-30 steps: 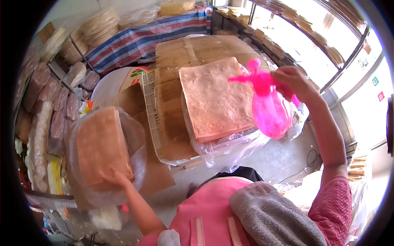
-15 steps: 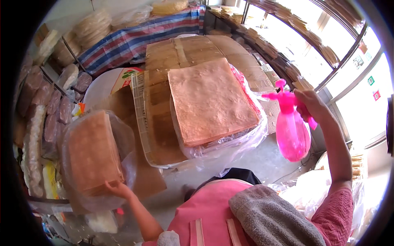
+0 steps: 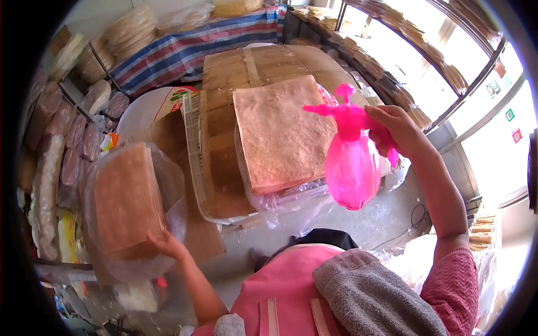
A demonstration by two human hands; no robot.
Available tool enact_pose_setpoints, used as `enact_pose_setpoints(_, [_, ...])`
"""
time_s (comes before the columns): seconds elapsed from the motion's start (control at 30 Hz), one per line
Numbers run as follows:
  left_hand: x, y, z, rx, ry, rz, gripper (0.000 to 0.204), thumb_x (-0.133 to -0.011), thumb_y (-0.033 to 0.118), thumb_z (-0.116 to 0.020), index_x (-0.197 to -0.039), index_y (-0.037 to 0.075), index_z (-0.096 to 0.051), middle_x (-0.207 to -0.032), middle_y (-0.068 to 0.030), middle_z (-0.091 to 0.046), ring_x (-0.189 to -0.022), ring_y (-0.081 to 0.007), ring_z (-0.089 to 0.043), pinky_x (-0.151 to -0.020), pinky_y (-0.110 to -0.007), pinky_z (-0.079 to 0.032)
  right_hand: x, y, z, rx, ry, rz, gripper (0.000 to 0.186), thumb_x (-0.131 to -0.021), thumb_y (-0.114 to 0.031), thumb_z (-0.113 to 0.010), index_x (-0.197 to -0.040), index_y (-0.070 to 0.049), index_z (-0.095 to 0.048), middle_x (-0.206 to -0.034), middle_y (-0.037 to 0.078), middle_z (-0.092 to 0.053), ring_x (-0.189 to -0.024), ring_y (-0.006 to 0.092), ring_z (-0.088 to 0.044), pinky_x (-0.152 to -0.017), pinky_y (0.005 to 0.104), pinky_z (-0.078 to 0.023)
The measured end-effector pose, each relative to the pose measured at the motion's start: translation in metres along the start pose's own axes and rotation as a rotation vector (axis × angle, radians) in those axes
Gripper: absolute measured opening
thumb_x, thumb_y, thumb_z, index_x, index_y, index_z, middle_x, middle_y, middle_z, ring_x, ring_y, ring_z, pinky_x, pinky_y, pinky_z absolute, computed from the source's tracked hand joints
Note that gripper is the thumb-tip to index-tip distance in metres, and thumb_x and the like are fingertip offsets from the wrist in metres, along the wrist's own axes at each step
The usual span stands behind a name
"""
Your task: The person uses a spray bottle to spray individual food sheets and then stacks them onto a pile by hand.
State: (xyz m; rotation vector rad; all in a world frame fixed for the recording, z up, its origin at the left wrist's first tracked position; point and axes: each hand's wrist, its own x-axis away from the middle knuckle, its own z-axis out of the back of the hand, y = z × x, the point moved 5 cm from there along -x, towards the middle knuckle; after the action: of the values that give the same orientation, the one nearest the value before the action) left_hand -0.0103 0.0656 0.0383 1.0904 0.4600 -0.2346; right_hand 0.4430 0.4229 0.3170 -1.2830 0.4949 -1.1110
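My right hand [image 3: 395, 129] is wrapped round the neck and trigger of a bright pink spray bottle [image 3: 352, 173], held up over the right side of the middle stack. The bottle is see-through, with its nozzle pointing left. Beneath it, a stack of thin, rough, pinkish-tan sheets [image 3: 283, 131] rests on clear plastic. My left hand [image 3: 167, 245] is at the lower right corner of a second stack of similar sheets [image 3: 126, 199], fingers stretched out and touching its edge. That stack lies in a clear plastic bag [image 3: 175, 193].
Flattened cardboard [image 3: 224, 73] covers the table under the middle stack, beside a white plastic crate edge [image 3: 193, 151]. Wrapped brown packages [image 3: 70, 137] crowd the left rack. Shelves of flat sheets [image 3: 386, 84] line the right by the window. A striped tarp [image 3: 196, 50] hangs behind.
My right hand has carried the spray bottle left, from beside the middle stack to over its right side. My left hand stays by the left stack's corner, slightly higher.
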Motion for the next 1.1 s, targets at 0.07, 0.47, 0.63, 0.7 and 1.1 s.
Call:
enact_pose_setpoints(0.07, [0.004, 0.007, 0.001, 0.009, -0.03, 0.019, 0.047, -0.078, -0.001, -0.055, -0.124, -0.003, -0.044, -0.125, -0.0234, -0.043, -0.117, -0.0358, -0.042, -0.102, -0.042, -0.031, 0.0, 0.006, 0.016, -0.049, 0.044, -0.037, 0.039, -0.092, -0.037, -0.052, -0.081, -0.001, -0.058, -0.055, 0.004, -0.052, -0.039, 0.0109, -0.047, -0.036, 0.0243, -0.037])
enact_pose_setpoints(0.47, [0.186, 0.307, -0.115, 0.446, -0.966, -1.107, 0.047, -0.08, 0.019, -0.065, -0.12, 0.0, -0.05, -0.127, -0.0186, -0.047, -0.12, -0.0336, -0.042, -0.101, -0.042, -0.034, 0.123, 0.086, 0.082, -0.153, 0.533, -0.039, 0.046, -0.091, -0.044, -0.05, -0.082, 0.0, -0.059, -0.05, 0.002, -0.049, -0.035, 0.0092, -0.043, -0.033, 0.022, -0.032])
enact_pose_setpoints(0.63, [0.237, 0.321, -0.173, 0.027, -1.159, -1.29, 0.074, -0.075, 0.047, -0.065, -0.125, -0.003, -0.044, -0.133, -0.022, -0.041, -0.125, -0.0374, -0.037, -0.102, -0.043, -0.033, 0.17, 0.135, 0.087, -0.332, 0.656, 0.003, 0.044, -0.091, -0.043, -0.049, -0.081, -0.002, -0.058, -0.05, 0.002, -0.049, -0.035, 0.0089, -0.043, -0.032, 0.0209, -0.032])
enact_pose_setpoints(0.7, [0.242, 0.316, -0.189, -0.017, -1.247, -1.323, 0.074, -0.077, 0.048, -0.063, -0.125, -0.004, -0.043, -0.131, -0.0242, -0.042, -0.123, -0.0392, -0.038, -0.101, -0.044, -0.035, 0.181, 0.149, 0.081, -0.39, 0.678, 0.016, 0.041, -0.092, -0.041, -0.049, -0.081, -0.002, -0.058, -0.051, 0.003, -0.05, -0.035, 0.0089, -0.042, -0.032, 0.0211, -0.032])
enact_pose_setpoints(1.1, [0.26, 0.333, -0.197, -0.22, -1.368, -1.493, 0.071, -0.084, 0.042, -0.056, -0.127, -0.01, -0.036, -0.129, -0.0306, -0.041, -0.118, -0.0468, -0.042, -0.096, -0.045, -0.042, 0.211, 0.164, 0.056, -0.506, 0.609, 0.036, 0.035, -0.09, -0.033, -0.055, -0.085, 0.002, -0.056, -0.056, 0.004, -0.051, -0.042, 0.009, -0.044, -0.037, 0.0214, -0.032])
